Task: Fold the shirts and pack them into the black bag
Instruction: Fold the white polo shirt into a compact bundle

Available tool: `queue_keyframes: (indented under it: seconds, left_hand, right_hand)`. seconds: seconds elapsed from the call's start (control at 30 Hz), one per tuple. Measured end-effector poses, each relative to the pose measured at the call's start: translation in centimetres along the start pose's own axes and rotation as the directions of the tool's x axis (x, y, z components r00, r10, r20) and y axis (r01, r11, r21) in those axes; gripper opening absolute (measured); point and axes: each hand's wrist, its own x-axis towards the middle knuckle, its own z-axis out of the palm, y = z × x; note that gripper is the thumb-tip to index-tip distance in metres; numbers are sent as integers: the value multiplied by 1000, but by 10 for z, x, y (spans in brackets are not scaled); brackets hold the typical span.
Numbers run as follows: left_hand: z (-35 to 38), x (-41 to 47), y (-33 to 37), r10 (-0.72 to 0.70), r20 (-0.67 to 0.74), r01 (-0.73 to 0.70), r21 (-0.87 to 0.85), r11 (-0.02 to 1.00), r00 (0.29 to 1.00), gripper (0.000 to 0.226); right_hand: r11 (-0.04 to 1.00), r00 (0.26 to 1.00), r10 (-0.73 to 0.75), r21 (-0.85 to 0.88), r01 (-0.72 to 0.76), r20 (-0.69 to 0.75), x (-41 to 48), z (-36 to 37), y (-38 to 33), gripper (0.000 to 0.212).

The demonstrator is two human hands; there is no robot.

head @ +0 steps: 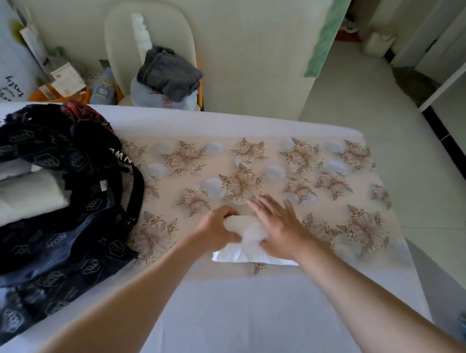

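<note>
A cloth (338, 185) lies across the far half of the table (242, 318), and the shirt (247, 255) sits on the cloth's near edge, about midway along. The left hand (216, 227) grips the shirt's left side; the right hand (278, 222) rests flat on its right side. The bag (51, 245) stands at the table's left end, with folded fabric (19, 191) inside it. Behind the table a chair (118, 25) carries a pile of clothes (170, 78); left of the chair are a bottle (103, 87) and boxes (65, 80).

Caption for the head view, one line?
Left hand grips a shirt while the right hand presses it, black bag open at left.
</note>
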Motion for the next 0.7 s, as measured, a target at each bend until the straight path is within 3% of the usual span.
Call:
queue_keyframes:
  seconds: [0.1,0.23,0.33,0.47,0.57,0.7]
  left_hand:
    - [-19,-40,-3,193,-71,-186,90,978,979,40]
    - [-41,-82,-21,342,-179,-298,232,926,923,38]
    - [-46,-103,-44,441,-174,-341,415,844,880,45]
    - [-34,-119,-83,374,-61,-276,567,776,925,67]
    - [-18,-129,-113,313,12,-245,649,720,950,61]
    - [-4,-135,-134,391,-16,-308,586,750,920,64]
  right_hand:
    - [999,997,-25,-26,27,76,-2,-20,-26,106]
    - [999,998,-51,14,52,-34,-7,-25,-73,55]
    - [993,985,-84,-93,71,-148,-12,-11,-106,45]
    - [966,988,-130,-236,107,-85,-27,20,-135,67]
    - [987,992,-74,-133,87,98,-41,40,-147,95]
    - [983,989,-116,-133,127,87,-45,52,-150,87]
